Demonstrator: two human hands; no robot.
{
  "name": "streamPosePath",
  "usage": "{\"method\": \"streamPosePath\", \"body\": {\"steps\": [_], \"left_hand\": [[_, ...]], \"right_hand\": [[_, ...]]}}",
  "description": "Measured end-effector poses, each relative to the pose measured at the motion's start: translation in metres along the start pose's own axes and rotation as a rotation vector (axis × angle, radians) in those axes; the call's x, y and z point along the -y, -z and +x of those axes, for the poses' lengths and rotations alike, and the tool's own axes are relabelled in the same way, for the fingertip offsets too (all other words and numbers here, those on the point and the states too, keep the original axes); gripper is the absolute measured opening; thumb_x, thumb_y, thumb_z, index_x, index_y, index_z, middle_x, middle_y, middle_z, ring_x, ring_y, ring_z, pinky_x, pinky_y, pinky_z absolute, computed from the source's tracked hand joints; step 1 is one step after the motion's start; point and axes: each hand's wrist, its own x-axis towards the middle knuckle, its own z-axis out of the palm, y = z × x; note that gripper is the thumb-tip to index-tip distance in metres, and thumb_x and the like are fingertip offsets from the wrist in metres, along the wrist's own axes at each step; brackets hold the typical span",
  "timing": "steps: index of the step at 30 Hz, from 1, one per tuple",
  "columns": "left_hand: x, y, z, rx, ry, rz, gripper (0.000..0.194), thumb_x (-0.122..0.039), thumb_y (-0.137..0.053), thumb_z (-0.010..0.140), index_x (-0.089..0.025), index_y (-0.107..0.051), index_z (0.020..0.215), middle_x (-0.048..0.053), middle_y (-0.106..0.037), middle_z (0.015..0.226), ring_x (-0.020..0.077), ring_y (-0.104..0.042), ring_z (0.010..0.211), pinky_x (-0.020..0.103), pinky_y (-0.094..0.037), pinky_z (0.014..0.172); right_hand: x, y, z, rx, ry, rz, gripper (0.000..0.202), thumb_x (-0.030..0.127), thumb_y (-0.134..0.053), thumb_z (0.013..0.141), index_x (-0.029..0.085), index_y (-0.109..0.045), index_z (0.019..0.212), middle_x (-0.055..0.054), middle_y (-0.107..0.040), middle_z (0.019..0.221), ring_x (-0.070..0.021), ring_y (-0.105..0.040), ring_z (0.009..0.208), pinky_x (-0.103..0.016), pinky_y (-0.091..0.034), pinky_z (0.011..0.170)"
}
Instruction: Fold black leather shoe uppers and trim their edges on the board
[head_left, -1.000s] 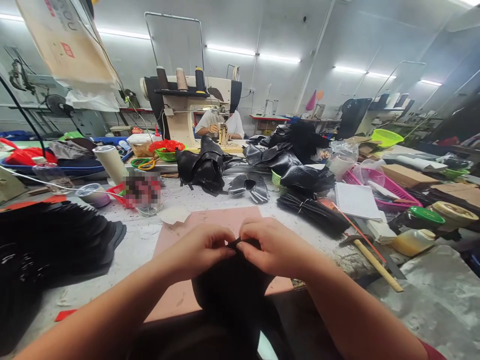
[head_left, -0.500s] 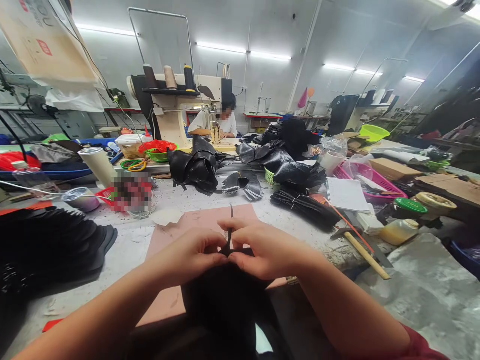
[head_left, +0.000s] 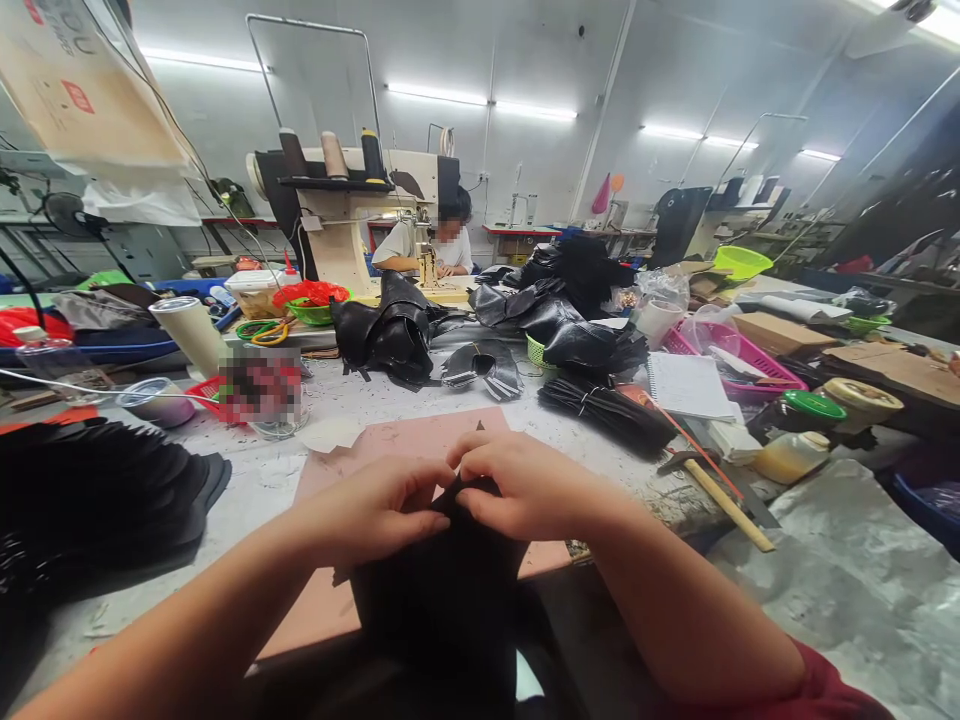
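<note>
Pale grey wall (head_left: 532, 45) spans the far side, seamed vertically, with a row of white tube lights (head_left: 437, 95) glowing along it. Red-edged table (head_left: 523, 231) far, near wall. Near: white counter (head_left: 397, 402), surface scuffed and flecked.

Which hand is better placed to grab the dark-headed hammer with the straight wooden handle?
Right hand, likely: the hammer lies out to the right, and the left hand would have to cross the other arm. Both pinch the black, sheet-like piece now.
</note>
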Motion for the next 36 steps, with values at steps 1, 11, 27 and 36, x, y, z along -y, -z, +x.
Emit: {"method": "streamPosePath", "body": {"steps": [1,11,27,36], "left_hand": [[0.0,0.0,0.001,-0.01,-0.018,0.027,0.02,-0.03,-0.051,0.073,-0.015,-0.06,0.081,-0.005,-0.047,0.062,0.0104,-0.042,0.059,0.021,-0.033,0.054],[0.014,-0.006,0.009,-0.166,0.142,-0.154,0.024,-0.037,-0.053,0.068,-0.014,-0.06,0.068,-0.004,-0.049,0.056,0.0115,-0.044,0.055,0.021,-0.033,0.05],[0.021,-0.009,0.003,-0.1,-0.015,-0.218,0.021,-0.032,-0.052,0.073,-0.013,-0.06,0.072,-0.005,-0.044,0.057,0.0091,-0.039,0.056,0.019,-0.031,0.051],[0.016,-0.006,0.001,-0.081,-0.062,-0.257,0.018,-0.029,-0.053,0.075,-0.014,-0.063,0.073,-0.004,-0.051,0.06,0.0087,-0.042,0.057,0.018,-0.034,0.051]], "right_hand": [[0.0,-0.001,0.0,-0.003,0.0,0.0,0.013,0.012,-0.05,0.075,0.015,-0.063,0.075,-0.005,-0.063,0.095,-0.0152,-0.059,0.083,-0.025,-0.044,0.072],[-0.002,-0.023,-0.013,-0.426,0.044,-0.287,0.01,0.019,-0.054,0.077,0.014,-0.059,0.069,-0.012,-0.052,0.11,-0.0198,-0.054,0.083,-0.034,-0.045,0.073],[0.004,-0.021,-0.015,-0.314,-0.083,0.256,0.014,0.014,-0.055,0.073,0.019,-0.048,0.063,-0.002,-0.063,0.079,-0.0137,-0.057,0.071,-0.025,-0.042,0.065],[0.004,-0.026,-0.01,-0.393,-0.09,0.318,0.016,0.011,-0.053,0.07,0.018,-0.046,0.057,0.001,-0.06,0.066,-0.0111,-0.052,0.061,-0.023,-0.038,0.058]]}}
